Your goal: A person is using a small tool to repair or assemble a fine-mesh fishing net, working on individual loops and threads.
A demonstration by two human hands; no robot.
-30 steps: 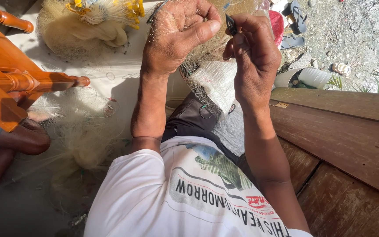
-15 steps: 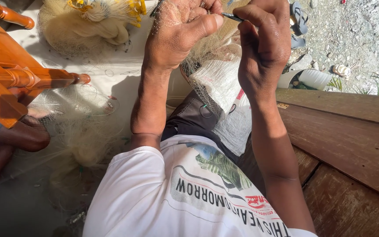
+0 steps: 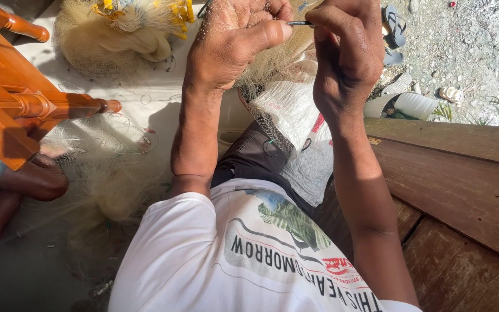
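Netting needle (image 3: pixel 300 23), a thin dark tool, is lying nearly level at the top of the view, its long axis running left to right between the two raised hands. Its left end is pointing toward the left thumb, and its right end is disappearing into the right hand; how much of it is hidden there I cannot tell.

Pale fishing net (image 3: pixel 272 69) is hanging down from under the hands and spreading over the person's lap, across dark shorts (image 3: pixel 249 159) and a white woven sack (image 3: pixel 301 121). More net is lying bundled with yellow floats (image 3: pixel 145 14) on the ground ahead, and loose mesh is trailing to the left beside an orange wooden chair (image 3: pixel 36 104). Another person's bare foot (image 3: pixel 30 179) is resting under that chair. A wooden plank ledge (image 3: pixel 457 173) is running along the right side, with gravel, sandals (image 3: pixel 394 29) and a white plastic bottle (image 3: pixel 414 105) beyond it.

Left hand (image 3: pixel 232 43) is curling shut around a gather of net, mesh draping over its knuckles, thumb pressing forward toward the needle's tip. Right hand (image 3: pixel 347 52) is closing in a pinch on the needle, fingers bent tightly inward, wrist bent down.
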